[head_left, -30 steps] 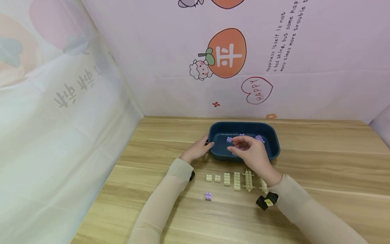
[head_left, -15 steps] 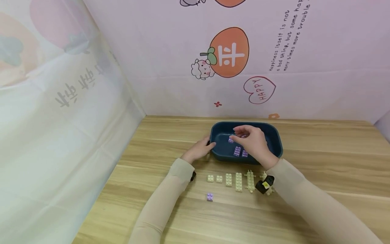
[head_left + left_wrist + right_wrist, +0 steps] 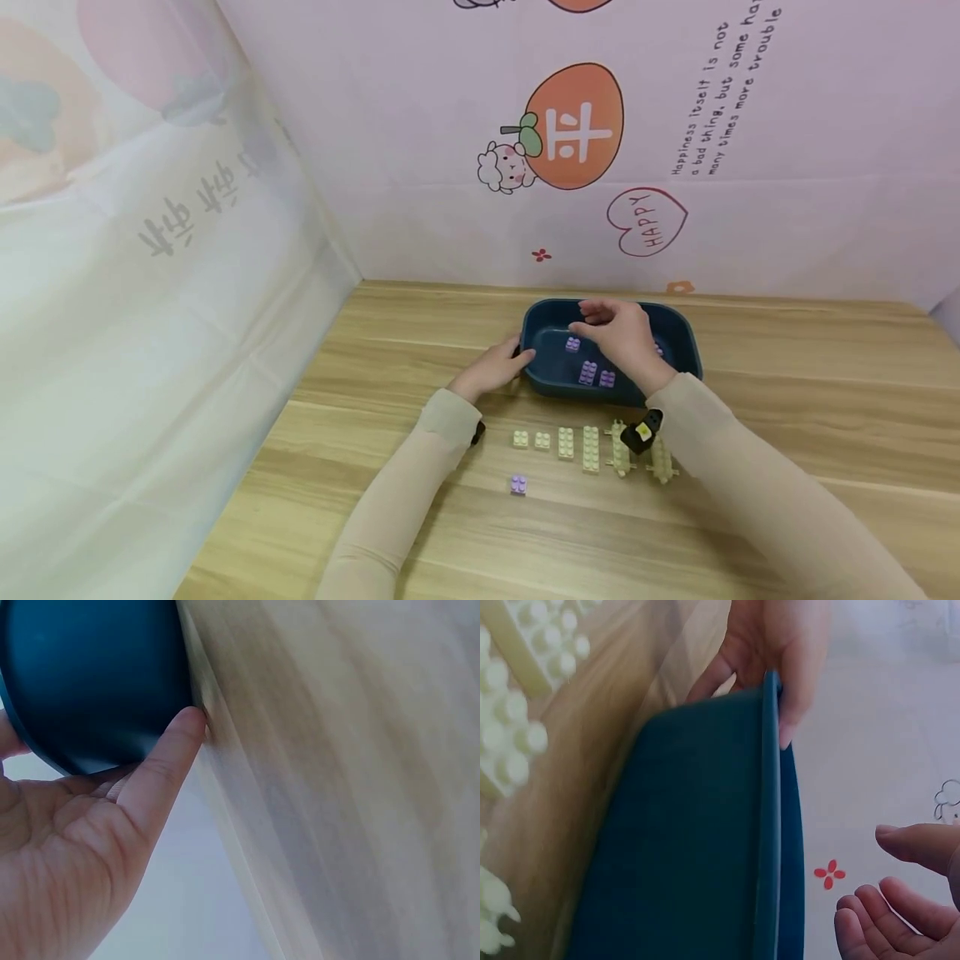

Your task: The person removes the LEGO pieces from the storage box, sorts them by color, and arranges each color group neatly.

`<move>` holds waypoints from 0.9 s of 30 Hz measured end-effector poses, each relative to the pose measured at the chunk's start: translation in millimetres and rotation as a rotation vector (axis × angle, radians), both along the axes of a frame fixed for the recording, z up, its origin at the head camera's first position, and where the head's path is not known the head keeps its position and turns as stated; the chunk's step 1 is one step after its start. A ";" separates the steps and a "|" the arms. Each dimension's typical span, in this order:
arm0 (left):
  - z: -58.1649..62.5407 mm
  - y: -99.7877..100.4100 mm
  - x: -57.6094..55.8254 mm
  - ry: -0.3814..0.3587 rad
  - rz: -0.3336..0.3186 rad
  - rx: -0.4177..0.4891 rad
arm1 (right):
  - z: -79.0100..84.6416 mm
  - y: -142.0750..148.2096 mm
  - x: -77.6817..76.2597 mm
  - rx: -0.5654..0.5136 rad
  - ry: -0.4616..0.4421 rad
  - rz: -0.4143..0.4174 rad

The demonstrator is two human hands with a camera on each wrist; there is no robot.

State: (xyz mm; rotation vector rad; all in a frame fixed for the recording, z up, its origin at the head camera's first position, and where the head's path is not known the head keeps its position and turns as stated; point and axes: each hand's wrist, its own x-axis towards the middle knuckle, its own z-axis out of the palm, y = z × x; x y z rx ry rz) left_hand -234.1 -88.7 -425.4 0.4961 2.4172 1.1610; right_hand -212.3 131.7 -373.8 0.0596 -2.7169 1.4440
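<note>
My left hand [image 3: 491, 371] grips the left end of a dark blue plastic bin [image 3: 550, 362], thumb over the rim. In the left wrist view, fingers lie along the bin's outside wall. My right hand [image 3: 621, 340] hovers over the bin, thumb and fingers loosely bent and apart, with nothing between them in the right wrist view. Inside the bin lie several purple toy building bricks: a small one [image 3: 573, 344] below the right thumb, a longer one [image 3: 588, 372] and another [image 3: 607, 379] near the front wall. The right hand hides part of the bin's inside.
In front of the bin, cream building bricks stand in a row, from a small square one [image 3: 521, 439] to a long one [image 3: 591, 450]. Right of them are two cream pieces with side pegs, one [image 3: 663, 462] beneath the right wrist. A lone purple brick [image 3: 518, 484] sits nearer.
The right hand has risen slightly toward the bin's back wall, uncovering the purple bricks near the front. The left hand keeps its grip on the bin; the view has shifted a little.
</note>
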 end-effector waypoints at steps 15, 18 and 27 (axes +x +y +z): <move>-0.7 0.4 -0.3 0.021 -0.003 -0.017 | -17.5 8.0 -25.1 -0.058 -0.140 0.009; -1.5 0.8 -0.7 0.022 -0.007 -0.014 | -23.1 10.8 -27.3 -0.042 -0.160 0.013; -2.5 1.2 -1.0 0.018 -0.007 -0.002 | -35.3 11.3 -34.2 -0.024 -0.220 0.045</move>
